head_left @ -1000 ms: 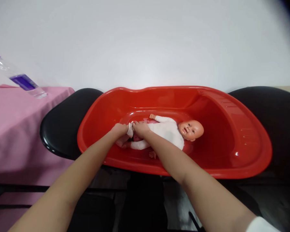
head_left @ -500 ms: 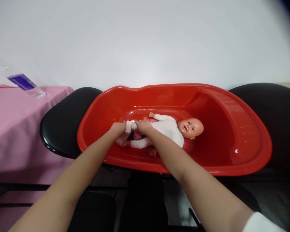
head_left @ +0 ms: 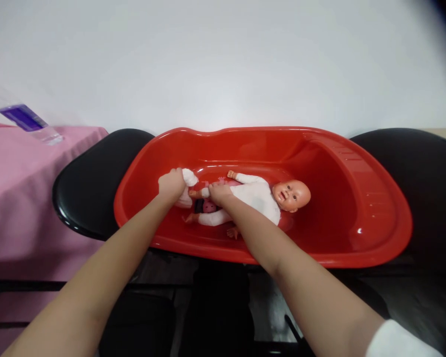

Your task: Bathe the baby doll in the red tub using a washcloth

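A baby doll point(head_left: 258, 198) in a white long-sleeved suit lies on its back in the red baby bathtub point(head_left: 379, 208), head to the right and feet to the left. My left hand point(head_left: 171, 183) is closed around a bunched white cloth point(head_left: 189, 177), whose lower part hangs beneath the fingers. It is just left of the doll's bare foot point(head_left: 195, 194). My right hand point(head_left: 220, 192) is wrapped around that leg near the white cuff. The doll's other leg point(head_left: 213, 217) lies nearer me, its foot bare. Something pink and round point(head_left: 208, 206) shows between the legs, partly hidden.
Black seats point(head_left: 92, 183) support or flank the tub at left and right. On the left, a clear bottle with a purple label point(head_left: 24, 117) rests on a pink-covered table point(head_left: 29, 173). A white wall point(head_left: 223, 59) stands behind the tub.
My left hand has moved left and slightly up with the white cloth, away from the doll's foot, which now shows bare. My right hand stays on the leg. The view has shifted slightly.
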The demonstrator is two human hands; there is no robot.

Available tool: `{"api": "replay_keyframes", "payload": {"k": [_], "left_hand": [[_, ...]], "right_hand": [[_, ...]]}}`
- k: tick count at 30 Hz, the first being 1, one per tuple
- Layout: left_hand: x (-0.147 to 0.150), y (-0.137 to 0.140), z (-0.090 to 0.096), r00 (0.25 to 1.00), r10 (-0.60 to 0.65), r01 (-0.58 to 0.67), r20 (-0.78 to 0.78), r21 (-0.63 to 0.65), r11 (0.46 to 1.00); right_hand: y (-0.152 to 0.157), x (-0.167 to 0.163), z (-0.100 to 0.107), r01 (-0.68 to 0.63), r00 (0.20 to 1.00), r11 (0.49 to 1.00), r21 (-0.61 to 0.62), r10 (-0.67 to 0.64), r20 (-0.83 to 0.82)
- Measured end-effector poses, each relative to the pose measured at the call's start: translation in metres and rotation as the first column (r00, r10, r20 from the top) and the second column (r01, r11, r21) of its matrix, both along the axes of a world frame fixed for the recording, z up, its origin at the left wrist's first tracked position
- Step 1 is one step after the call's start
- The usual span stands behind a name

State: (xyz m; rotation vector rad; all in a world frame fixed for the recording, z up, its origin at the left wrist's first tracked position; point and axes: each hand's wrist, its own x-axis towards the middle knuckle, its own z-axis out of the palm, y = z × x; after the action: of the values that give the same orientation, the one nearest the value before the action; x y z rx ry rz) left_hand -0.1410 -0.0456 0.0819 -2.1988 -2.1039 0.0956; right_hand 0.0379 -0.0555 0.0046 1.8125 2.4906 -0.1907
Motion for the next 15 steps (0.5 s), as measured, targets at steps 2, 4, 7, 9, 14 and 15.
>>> {"api": "replay_keyframes", "payload": {"k": [2,4,7,9,14,15], "left_hand": [[0.0035,-0.0041,0.0069,0.999,0.004,-0.007,0.045,0.062,0.998],[0.0056,-0.0062,0.0094,0.999,0.008,-0.011,0.053,0.057,0.998],[0.0066,-0.0066,0.007,0.999,-0.014,0.013,0.035,0.038,0.999],[0.0067,-0.0063,0.0044,0.999,-0.034,0.034,0.018,0.033,0.999],[0.008,-0.0054,0.0038,0.997,-0.062,0.063,0.034,-0.007,0.998],[0.0082,-0.005,0.0043,0.996,-0.069,0.071,0.048,-0.023,0.997]], "right_hand": [[-0.0004,-0.0005,-0.0003,-0.003,1.0,1.0,-0.001,0.003,0.019],[0.0,-0.001,-0.0012,-0.003,1.0,1.0,-0.003,0.003,0.026],[0.001,-0.0019,-0.0039,-0.002,0.999,1.0,-0.001,0.002,0.038],[0.0013,-0.0025,-0.0059,-0.008,0.999,1.0,0.002,0.008,0.049],[0.0005,-0.0038,-0.0077,-0.029,0.996,0.999,0.016,0.028,0.084],[0.0002,-0.004,-0.0074,-0.029,0.996,0.999,0.013,0.028,0.08]]}}
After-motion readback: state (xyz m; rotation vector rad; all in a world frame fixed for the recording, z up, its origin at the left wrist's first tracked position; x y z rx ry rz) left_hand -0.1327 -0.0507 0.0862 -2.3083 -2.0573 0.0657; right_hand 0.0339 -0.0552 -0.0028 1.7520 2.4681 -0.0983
